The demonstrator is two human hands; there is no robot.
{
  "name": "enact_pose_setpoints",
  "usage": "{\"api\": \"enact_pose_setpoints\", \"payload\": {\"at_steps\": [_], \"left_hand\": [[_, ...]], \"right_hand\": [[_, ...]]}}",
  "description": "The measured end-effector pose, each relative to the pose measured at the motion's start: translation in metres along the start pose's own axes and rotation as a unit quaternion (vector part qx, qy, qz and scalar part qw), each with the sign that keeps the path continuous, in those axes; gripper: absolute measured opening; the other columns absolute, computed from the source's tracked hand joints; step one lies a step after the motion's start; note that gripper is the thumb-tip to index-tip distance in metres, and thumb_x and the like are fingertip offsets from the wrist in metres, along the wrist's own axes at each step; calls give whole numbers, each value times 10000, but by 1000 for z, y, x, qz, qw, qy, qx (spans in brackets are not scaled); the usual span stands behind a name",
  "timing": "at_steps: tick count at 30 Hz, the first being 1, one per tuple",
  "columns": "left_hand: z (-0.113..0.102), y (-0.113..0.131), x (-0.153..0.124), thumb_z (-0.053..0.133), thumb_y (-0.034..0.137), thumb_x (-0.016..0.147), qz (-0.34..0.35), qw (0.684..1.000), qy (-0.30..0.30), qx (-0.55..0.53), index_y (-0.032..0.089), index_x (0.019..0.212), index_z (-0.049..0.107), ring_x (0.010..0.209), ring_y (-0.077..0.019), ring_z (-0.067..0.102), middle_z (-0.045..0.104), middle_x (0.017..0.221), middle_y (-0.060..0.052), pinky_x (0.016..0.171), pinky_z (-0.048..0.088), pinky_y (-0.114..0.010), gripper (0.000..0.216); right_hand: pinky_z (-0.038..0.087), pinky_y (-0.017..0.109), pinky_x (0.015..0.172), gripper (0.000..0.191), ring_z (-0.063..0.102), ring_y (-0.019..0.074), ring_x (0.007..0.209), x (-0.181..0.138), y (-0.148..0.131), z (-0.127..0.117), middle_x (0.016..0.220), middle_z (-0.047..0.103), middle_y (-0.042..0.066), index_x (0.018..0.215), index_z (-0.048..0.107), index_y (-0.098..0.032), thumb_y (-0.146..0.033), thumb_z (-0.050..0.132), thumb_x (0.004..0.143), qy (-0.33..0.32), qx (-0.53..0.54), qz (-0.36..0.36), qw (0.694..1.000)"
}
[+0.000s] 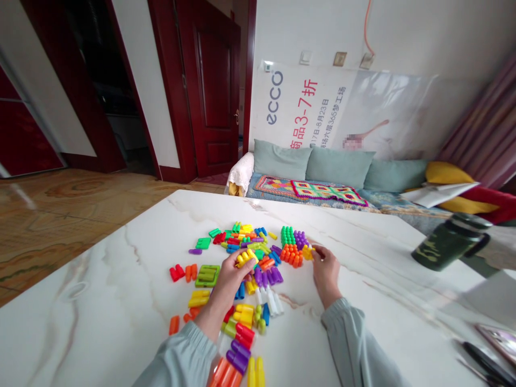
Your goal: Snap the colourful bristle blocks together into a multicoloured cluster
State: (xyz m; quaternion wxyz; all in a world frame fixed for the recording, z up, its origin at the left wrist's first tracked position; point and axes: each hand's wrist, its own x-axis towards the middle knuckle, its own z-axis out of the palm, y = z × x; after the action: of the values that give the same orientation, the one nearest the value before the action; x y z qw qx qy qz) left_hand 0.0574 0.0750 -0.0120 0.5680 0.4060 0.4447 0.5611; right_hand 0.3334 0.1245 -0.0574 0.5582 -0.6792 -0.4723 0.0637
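While the left grip (233,274) clasps yellow pegs (246,259), domes (249,253) upward, the right grip (327,270) pinches a yellow piece (308,252).

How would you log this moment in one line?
left hand: holds yellow knobbed blocks; right hand: holds yellow piece beside orange knobbed blocks

**Blocks (269,277) across a surface (100,290)**

Most lie loose, from twelve o'clock down to six. Near one o'clock sits a tight cluster (292,255); near three, a mug (440,243). Beyond the far edge, from twelve to two, a sofa (385,201).
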Motion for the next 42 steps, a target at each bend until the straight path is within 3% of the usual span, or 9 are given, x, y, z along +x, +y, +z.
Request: {"api": "enact_pose_setpoints", "payload": {"at_steps": [19,23,26,30,34,37,42], "left_hand": [[0,2,-2,793,407,689,-1,1000,-11,-4,147,1105,606,585,-105,587,619,700,12,527,471,-190,525],[-2,1,-1,706,405,770,14,997,-43,-63,186,1138,577,618,-124,626,658,844,-24,548,509,-227,447],[-4,2,0,672,413,795,51,997,-21,-58,209,1130,590,719,-156,667,670,1006,-53,608,542,-255,402],[-12,4,6,643,381,825,142,986,51,70,204,1147,638,980,-223,663,657,1185,-87,829,543,-306,368],[-20,3,14,594,235,836,229,952,65,194,215,1126,691,1201,-245,566,654,1247,-85,1063,416,-368,307],[-22,0,16,566,148,814,264,934,42,235,225,1122,708,1256,-234,534,635,1285,-81,1111,372,-379,347],[-15,4,11,571,97,784,266,921,14,285,230,1113,722,1223,-229,562,645,1264,-77,1098,394,-383,386]], "right_hand": [[483,384,766,405,656,262,808,-6,-6,6,945,735,154,919,714,-140,-368,464,696,-12,-14,-19,1000],[476,362,716,427,625,225,736,-12,-19,-2,980,719,151,984,691,-139,-427,515,723,37,-8,18,999],[468,324,676,424,609,198,733,-24,-41,-7,1009,711,128,1039,672,-157,-453,551,761,68,38,24,997],[465,287,601,354,615,186,683,-54,-75,-4,862,719,89,961,688,-163,-456,572,801,-18,128,-1,992],[479,280,595,289,616,175,640,-89,-93,10,757,696,52,900,687,-173,-430,586,815,-95,171,-8,981],[480,273,591,249,594,161,625,-105,-94,18,752,688,42,883,680,-177,-396,575,831,-134,172,-32,975],[480,274,607,219,587,162,641,-110,-92,20,756,689,40,825,686,-184,-364,560,825,-158,140,-86,974]]}}
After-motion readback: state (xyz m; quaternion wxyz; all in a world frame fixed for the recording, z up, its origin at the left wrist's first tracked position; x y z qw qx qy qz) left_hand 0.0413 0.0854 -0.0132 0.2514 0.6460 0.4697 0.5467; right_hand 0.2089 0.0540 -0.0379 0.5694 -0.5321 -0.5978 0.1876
